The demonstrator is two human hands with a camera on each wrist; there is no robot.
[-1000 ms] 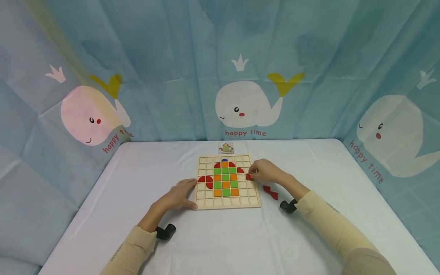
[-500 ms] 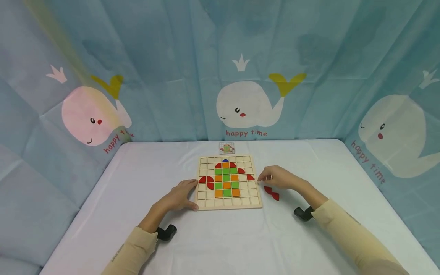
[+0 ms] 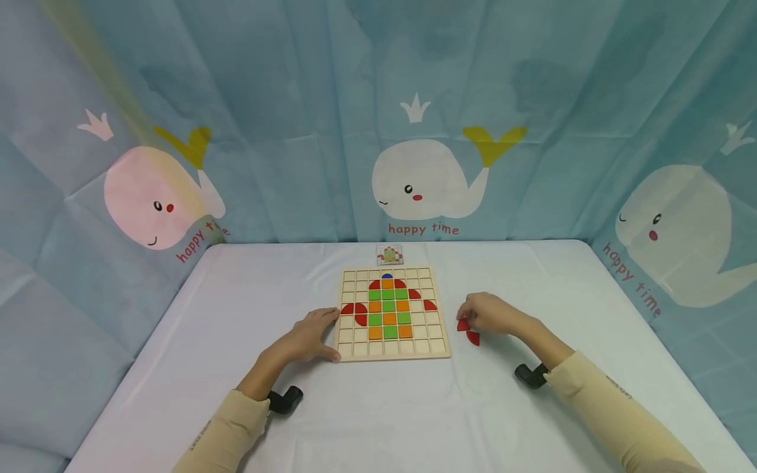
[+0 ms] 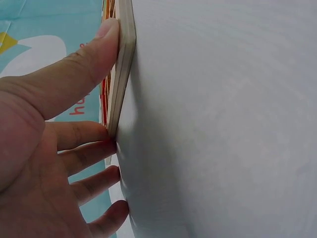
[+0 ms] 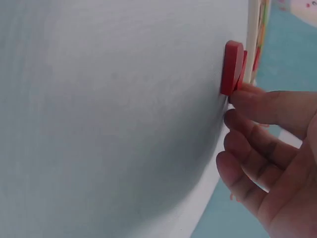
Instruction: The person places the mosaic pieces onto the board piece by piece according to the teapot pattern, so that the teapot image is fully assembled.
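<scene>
A wooden grid board (image 3: pixel 426 345) lies on the table, with green and orange square tiles (image 3: pixel 388 306) forming a block in its middle. Red quarter-circle pieces (image 3: pixel 430 305) flank the block, and a small blue piece (image 3: pixel 387 276) tops it. My left hand (image 3: pixel 307 336) touches the board's left edge, fingers extended and thumb at the near corner. Right of the board, my right hand (image 3: pixel 487 313) pinches a red quarter-circle piece (image 3: pixel 462 325) between thumb and index finger. Another red quarter-circle piece (image 5: pixel 232 68) lies close beside it, nearer to me. My fingers partly hide the pinched piece.
A small pattern card (image 3: pixel 389 255) lies just behind the board, showing a similar coloured design. White cloth (image 3: pixel 378 414) covers the table. A blue curtain (image 3: pixel 296 177) with printed whales encloses the back and sides.
My right hand has left the red piece at the board's right side and moved right and nearer, onto one of the two loose red pieces. My left hand has stayed at the board's edge.
</scene>
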